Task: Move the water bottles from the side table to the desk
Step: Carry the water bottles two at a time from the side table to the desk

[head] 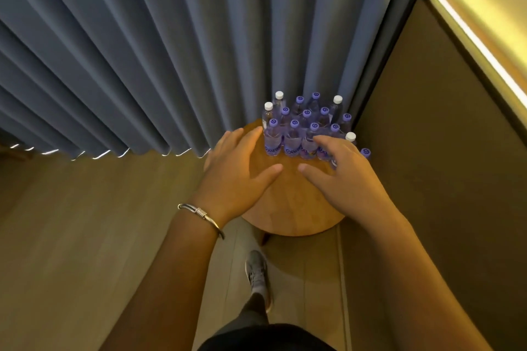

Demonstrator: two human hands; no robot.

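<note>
Several small water bottles [293, 137] with purple and white caps stand upright in rows on the far half of a round wooden side table [293, 208]. My left hand [242, 168] hovers over the table just left of the front row, fingers spread and straight, holding nothing. My right hand [339, 174] reaches in from the right with fingers spread; its fingertips are at the front-right bottles and cover one of them in part. The desk is not in view.
A blue pleated curtain [142, 65] hangs right behind the table. A brown padded wall panel [442, 137] closes the right side. Wooden floor [85, 236] lies to the left. My foot in a grey shoe [256, 271] stands below the table's near edge.
</note>
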